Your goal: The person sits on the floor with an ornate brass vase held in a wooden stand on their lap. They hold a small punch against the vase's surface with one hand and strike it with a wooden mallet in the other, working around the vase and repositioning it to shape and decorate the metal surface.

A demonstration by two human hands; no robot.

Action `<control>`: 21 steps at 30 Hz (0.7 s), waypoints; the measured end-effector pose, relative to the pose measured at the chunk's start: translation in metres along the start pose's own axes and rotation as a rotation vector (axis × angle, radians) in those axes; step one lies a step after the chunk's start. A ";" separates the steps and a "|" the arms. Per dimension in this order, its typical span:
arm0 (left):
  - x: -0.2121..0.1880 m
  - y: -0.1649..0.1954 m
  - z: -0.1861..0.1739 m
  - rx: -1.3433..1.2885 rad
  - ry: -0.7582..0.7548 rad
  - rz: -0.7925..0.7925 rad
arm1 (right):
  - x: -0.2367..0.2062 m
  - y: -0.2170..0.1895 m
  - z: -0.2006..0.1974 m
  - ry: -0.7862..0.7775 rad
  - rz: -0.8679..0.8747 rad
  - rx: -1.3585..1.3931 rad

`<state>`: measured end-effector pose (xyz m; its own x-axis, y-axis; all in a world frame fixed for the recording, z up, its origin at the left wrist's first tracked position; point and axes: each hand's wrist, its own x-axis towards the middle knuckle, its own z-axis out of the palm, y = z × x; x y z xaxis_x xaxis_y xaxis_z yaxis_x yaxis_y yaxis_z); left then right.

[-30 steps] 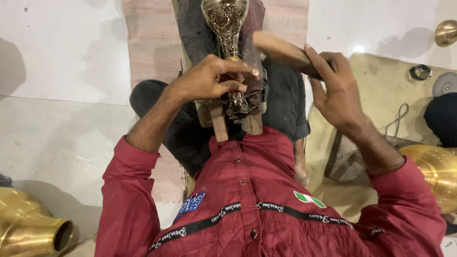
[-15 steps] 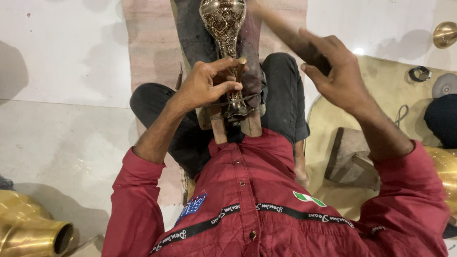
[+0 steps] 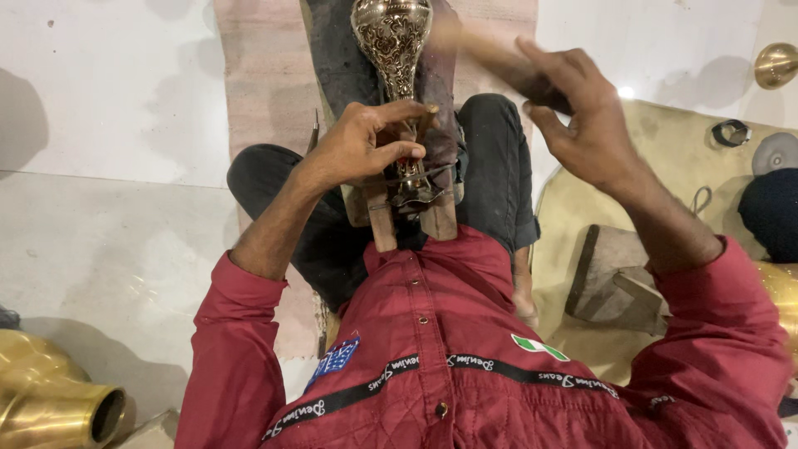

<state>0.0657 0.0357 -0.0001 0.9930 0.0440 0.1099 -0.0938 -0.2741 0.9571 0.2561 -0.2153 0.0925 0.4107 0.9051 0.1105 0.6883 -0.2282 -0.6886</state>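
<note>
Your left hand (image 3: 366,145) pinched a small tool (image 3: 426,116) against the stem of the engraved brass vase (image 3: 392,37), which lay between your knees on a wooden block (image 3: 382,224). Your right hand (image 3: 582,116) was raised beside it, closed around a blurred wooden mallet (image 3: 490,54). A brass vessel (image 3: 50,403) lay at lower left.

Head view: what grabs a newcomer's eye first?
The engraved brass vessel at top centre, shiny and ornate, its narrow stem clamped between wooden blocks on the person's lap. The left hand pinches a thin tool against that stem, while the right hand holds a blurred wooden mallet raised at upper right. A plain brass pot lies on its side at bottom left.
</note>
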 end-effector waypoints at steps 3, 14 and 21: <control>0.001 0.001 -0.001 -0.013 -0.014 -0.026 | 0.001 -0.003 0.001 -0.029 0.037 0.023; 0.004 0.000 -0.006 -0.004 -0.054 0.019 | -0.003 0.017 0.008 0.070 0.201 -0.227; 0.006 -0.006 -0.006 -0.061 -0.099 -0.027 | -0.004 0.010 0.004 0.069 -0.123 -0.241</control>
<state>0.0719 0.0432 -0.0040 0.9972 -0.0455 0.0595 -0.0680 -0.2152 0.9742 0.2588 -0.2197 0.0824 0.3494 0.9065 0.2371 0.8547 -0.2046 -0.4772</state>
